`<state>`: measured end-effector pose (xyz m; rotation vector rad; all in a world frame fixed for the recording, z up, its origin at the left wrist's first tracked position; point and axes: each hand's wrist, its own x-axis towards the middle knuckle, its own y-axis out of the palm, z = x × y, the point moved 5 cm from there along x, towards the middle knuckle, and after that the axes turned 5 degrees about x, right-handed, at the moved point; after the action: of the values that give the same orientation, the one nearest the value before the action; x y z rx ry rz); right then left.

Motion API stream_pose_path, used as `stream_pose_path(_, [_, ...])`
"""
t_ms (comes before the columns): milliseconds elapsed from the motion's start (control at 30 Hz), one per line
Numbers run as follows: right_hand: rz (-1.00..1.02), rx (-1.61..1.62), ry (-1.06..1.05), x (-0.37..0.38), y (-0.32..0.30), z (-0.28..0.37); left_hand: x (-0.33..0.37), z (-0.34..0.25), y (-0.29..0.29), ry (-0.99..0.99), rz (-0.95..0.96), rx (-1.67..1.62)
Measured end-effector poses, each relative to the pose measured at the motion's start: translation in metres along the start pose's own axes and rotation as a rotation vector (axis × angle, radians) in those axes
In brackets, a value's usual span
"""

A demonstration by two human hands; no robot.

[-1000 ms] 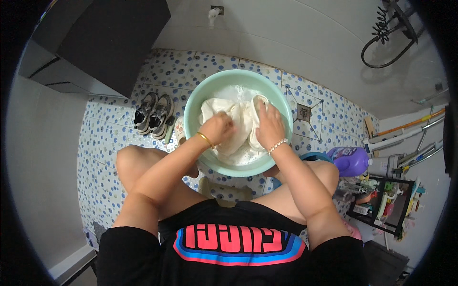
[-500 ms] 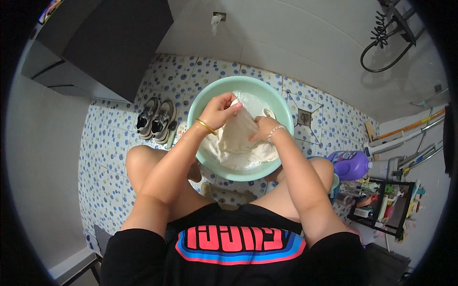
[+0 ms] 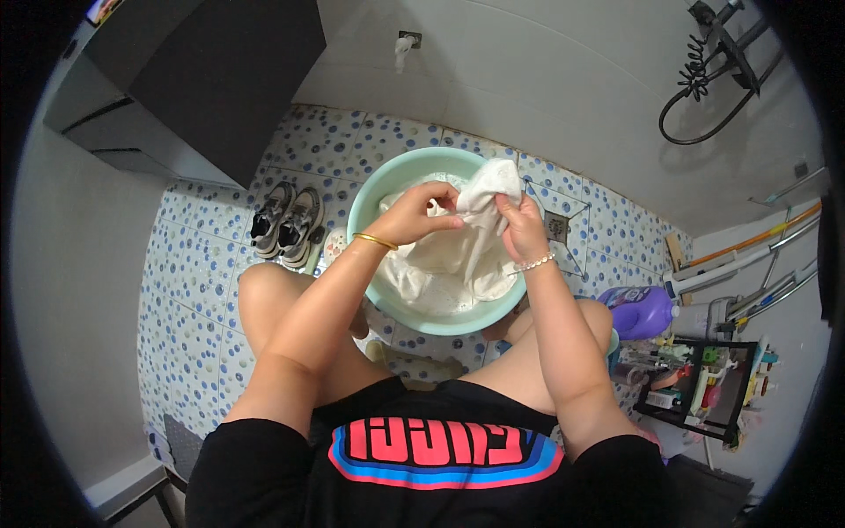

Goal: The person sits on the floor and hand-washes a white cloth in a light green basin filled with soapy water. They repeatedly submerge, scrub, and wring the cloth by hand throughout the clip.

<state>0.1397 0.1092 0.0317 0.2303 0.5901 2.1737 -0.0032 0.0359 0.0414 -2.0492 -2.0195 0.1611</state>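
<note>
A wet white cloth garment [image 3: 444, 242] lies bunched in a mint-green basin [image 3: 380, 185] with suds between my knees. One end of it is raised above the basin's far right rim. My right hand [image 3: 523, 227], with a pale beaded bracelet at the wrist, grips that raised end between thumb and fingers. My left hand [image 3: 424, 214], below a gold bangle, is closed on a fold of the same garment, its fingers curled and thumb stretched toward the right. The garment's lower part rests in the suds; its kind is hidden by the folds.
Sneakers [image 3: 286, 220] stand left of the basin, beside a white clog [image 3: 334, 244]. A floor drain [image 3: 556, 227] lies to the right. A purple jug [image 3: 635, 312] and a black rack [image 3: 700, 387] of bottles are by my right knee. A wall tap [image 3: 405, 44] is ahead.
My right hand has risen from inside the basin to its far right rim, lifting one end of the garment. My left hand has shifted slightly right and down, and its grip on the cloth has changed.
</note>
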Motion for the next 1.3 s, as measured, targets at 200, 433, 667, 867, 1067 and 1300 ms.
stream_pose_path(200, [0.240,0.232,0.241,-0.014,0.023,0.017,0.001,0.008,0.004,0.031,0.035,-0.209])
stream_pose_path(433, [0.225,-0.105,0.402,-0.012,0.014,-0.010,-0.004,-0.034,-0.005,0.023,-0.051,-0.116])
stream_pose_path(667, [0.205,-0.379,-0.046,-0.002,0.007,0.046,-0.005,0.005,-0.011,-0.067,0.114,0.071])
stream_pose_path(867, [0.642,-0.700,-0.206,-0.027,0.038,0.054,-0.020,0.015,-0.028,0.165,-0.074,0.497])
stream_pose_path(1067, [0.449,-1.287,-0.317,-0.037,0.022,0.027,-0.036,0.011,-0.031,-0.188,-0.008,0.401])
stream_pose_path(1300, [0.032,-0.839,-0.119,-0.014,-0.009,0.020,-0.038,0.024,-0.014,-0.165,-0.154,-0.409])
